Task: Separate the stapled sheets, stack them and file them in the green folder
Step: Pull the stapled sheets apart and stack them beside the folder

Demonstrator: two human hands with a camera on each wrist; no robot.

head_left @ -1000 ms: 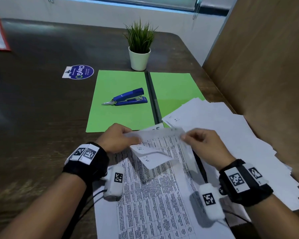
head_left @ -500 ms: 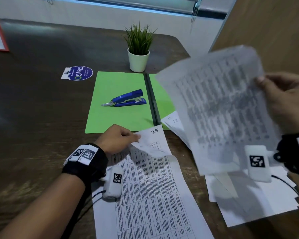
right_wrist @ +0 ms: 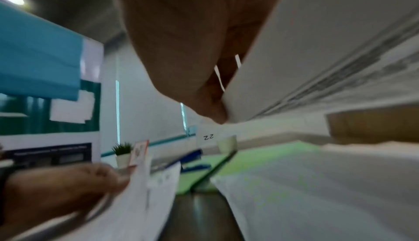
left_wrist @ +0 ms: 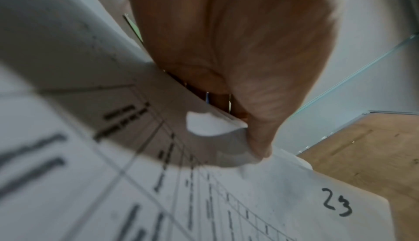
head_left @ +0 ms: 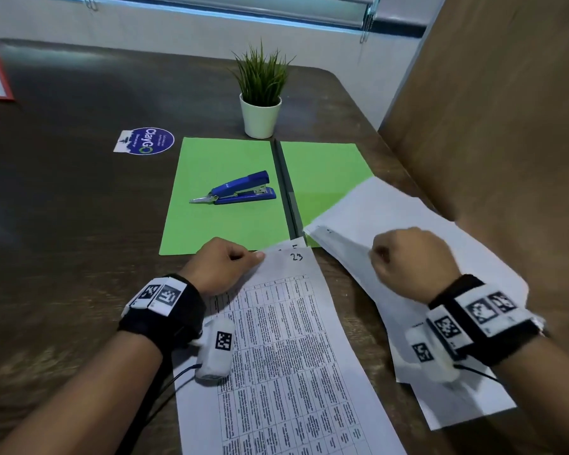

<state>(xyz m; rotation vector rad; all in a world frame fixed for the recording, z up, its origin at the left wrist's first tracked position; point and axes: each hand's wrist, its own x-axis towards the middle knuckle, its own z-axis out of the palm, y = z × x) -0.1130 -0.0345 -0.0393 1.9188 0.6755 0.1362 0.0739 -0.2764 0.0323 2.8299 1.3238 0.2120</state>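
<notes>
Separating step: stapled sheets (head_left: 276,349) lie on desk (head_left: 63,208), top corner pinched by left hand (head_left: 222,266). A loose sheet (right_wrist: 306,56) is gripped by right hand (head_left: 411,259) over side pile (head_left: 467,257); it probably needs dropping, then next page peeled. Green folder (head_left: 217,231) lies open behind.

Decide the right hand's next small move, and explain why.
Probably release the white printed sheet onto the loose white paper pile: the right hand grips it over that pile, while the left hand pinches the corner of the sheet numbered 23.
</notes>
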